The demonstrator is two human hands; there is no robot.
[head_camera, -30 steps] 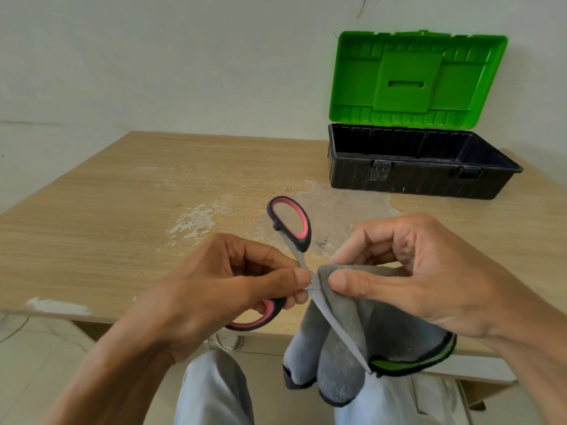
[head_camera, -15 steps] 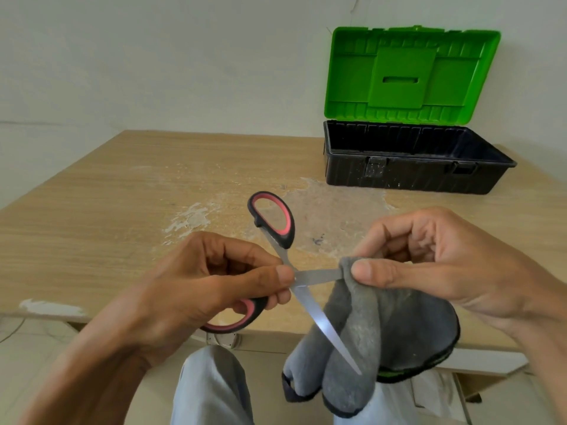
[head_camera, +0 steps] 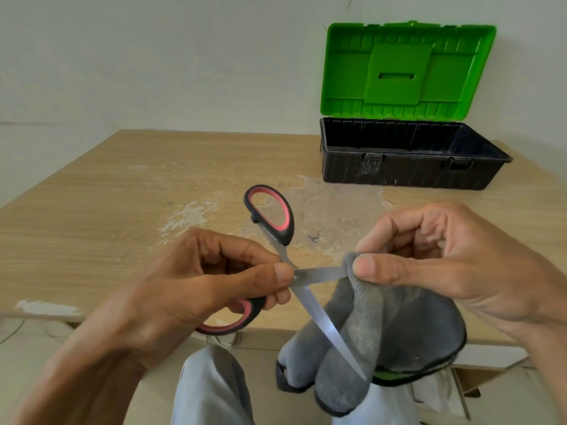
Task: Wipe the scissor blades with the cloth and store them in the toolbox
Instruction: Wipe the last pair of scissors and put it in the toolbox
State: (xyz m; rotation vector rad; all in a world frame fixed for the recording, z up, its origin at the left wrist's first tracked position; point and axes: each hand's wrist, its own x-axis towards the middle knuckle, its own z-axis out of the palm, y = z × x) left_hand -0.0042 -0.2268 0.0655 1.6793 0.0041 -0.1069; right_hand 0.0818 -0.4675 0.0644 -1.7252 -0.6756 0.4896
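A second ago the right hand had the cloth pinched hard up against the pivot of the scissors. The right thumb was almost meeting the left thumb there. Since then the right hand has drawn the cloth outward along the level blade, away from the pivot. A bare stretch of steel now shows between pivot and cloth, and the thumbs have parted. Most of that slide came in the first half second. After that the cloth crept only slightly farther from the pivot.
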